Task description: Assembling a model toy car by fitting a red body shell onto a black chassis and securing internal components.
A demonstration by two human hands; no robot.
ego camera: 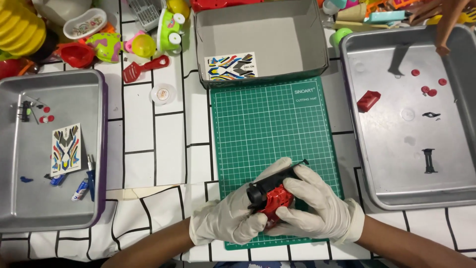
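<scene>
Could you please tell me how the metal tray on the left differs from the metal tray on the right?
The left tray holds a colourful sticker sheet and small blue and black parts; the right tray holds a red block, red round pieces and black parts, no sheet. The left tray has a purple edge; the right tray shows none. Both are grey rectangular metal trays on the patterned cloth, flanking the green cutting mat.

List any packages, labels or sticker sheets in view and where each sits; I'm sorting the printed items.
Grey cardboard box: open, rectangular, behind the green cutting mat.
Sticker sheet: inside that box, white with multicoloured shapes.
Second sticker sheet: in the left metal tray, upright rectangle, same colours.
Round white label: on the tablecloth.
</scene>
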